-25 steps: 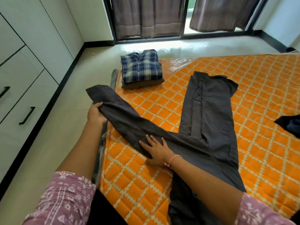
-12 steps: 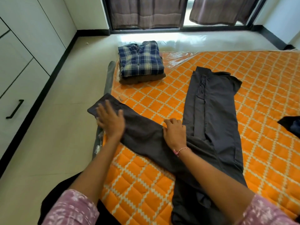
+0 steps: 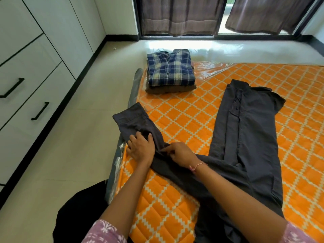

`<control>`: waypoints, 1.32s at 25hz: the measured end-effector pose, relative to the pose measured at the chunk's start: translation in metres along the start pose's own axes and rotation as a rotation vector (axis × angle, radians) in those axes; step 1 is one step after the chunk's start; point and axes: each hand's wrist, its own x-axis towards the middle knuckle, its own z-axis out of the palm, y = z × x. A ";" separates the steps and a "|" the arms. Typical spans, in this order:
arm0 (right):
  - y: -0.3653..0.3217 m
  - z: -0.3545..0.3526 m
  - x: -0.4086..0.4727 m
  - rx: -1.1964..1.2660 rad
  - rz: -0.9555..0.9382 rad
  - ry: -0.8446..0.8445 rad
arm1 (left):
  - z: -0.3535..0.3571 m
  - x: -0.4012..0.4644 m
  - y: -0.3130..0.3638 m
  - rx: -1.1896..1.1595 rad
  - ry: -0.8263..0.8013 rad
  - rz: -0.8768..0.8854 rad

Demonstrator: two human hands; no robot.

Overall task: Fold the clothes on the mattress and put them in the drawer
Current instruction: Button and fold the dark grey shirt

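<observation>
A dark grey shirt (image 3: 249, 137) lies spread on the orange patterned mattress (image 3: 184, 116), its left sleeve (image 3: 133, 120) stretched toward the mattress's left edge. My left hand (image 3: 140, 148) rests on that sleeve with fingers curled into the cloth. Close to its right, my right hand (image 3: 180, 154) pinches a fold of the same sleeve. A folded blue plaid shirt (image 3: 171, 68) sits atop a folded brown garment (image 3: 171, 89) at the mattress's far left corner.
White drawers with black handles (image 3: 40, 111) line the left wall across a strip of pale floor (image 3: 78, 146). Curtains (image 3: 178, 14) hang over a window at the back. Clear plastic wrap (image 3: 210, 71) covers the mattress's far edge.
Both hands have drawn together on the sleeve; the sleeve's cuff end now bunches and lifts near the mattress edge. The view has tilted, showing more drawers.
</observation>
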 end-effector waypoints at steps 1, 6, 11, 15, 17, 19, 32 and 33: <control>-0.001 0.005 0.005 -0.068 -0.003 0.001 | -0.001 0.005 0.000 0.000 -0.010 -0.016; -0.004 0.012 0.018 -0.136 0.201 0.212 | 0.001 0.018 -0.011 0.018 -0.021 0.050; -0.013 0.007 0.030 -0.323 0.147 0.231 | 0.006 0.017 -0.014 0.247 -0.003 0.187; -0.002 -0.009 0.048 -0.313 0.281 0.333 | 0.011 0.016 -0.027 0.273 0.154 0.346; 0.002 -0.009 0.062 -0.098 0.396 0.286 | 0.018 0.012 -0.034 0.298 0.095 0.269; 0.008 -0.010 0.067 0.041 0.400 0.242 | 0.020 0.011 -0.036 0.301 0.053 0.126; 0.008 0.023 0.048 -0.338 0.061 -0.025 | 0.011 0.066 0.010 -0.447 0.060 -0.024; 0.005 0.019 0.052 -0.139 0.084 0.001 | 0.006 0.065 0.016 -0.614 0.062 -0.039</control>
